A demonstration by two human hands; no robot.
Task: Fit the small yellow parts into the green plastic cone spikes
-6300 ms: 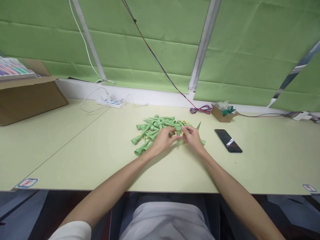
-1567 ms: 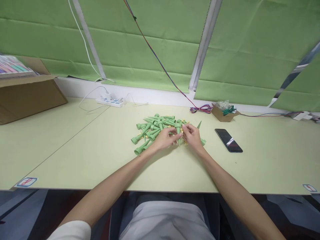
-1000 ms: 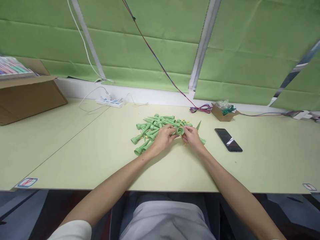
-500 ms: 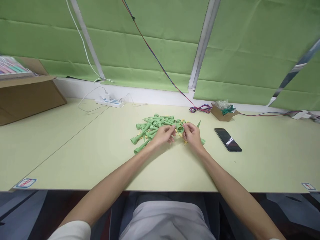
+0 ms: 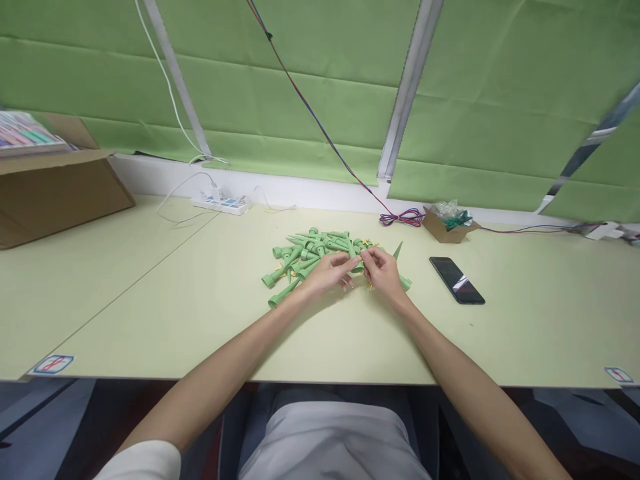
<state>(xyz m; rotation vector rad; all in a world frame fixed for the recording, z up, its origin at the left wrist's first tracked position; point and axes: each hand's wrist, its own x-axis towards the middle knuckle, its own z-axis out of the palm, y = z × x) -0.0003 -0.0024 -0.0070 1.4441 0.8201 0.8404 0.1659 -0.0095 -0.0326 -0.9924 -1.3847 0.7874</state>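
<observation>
A green plastic spike (image 5: pixel 351 249) with a wide cup-shaped end is held between my two hands, its narrow part pointing up and away. My left hand (image 5: pixel 333 271) is closed on it, thumb along its side. My right hand (image 5: pixel 381 268) pinches against the spike's right side. A hint of yellow shows at those fingertips, but what they grip is mostly hidden. Just behind and to the left lies a heap of similar green spikes (image 5: pixel 287 263), mixed with small yellow pieces (image 5: pixel 371 287) partly covered by my right hand.
A black phone (image 5: pixel 457 280) lies to the right. Behind it stand a small cardboard box (image 5: pixel 447 233) with plastic bags and a coiled red-blue cable (image 5: pixel 401 217). A power strip (image 5: pixel 220 204) sits at the back left, near a large cardboard box (image 5: pixel 60 200).
The spike has turned from its open cup facing me to its narrow part pointing up. My right fingers have shifted from the cup's rim to the spike's side.
</observation>
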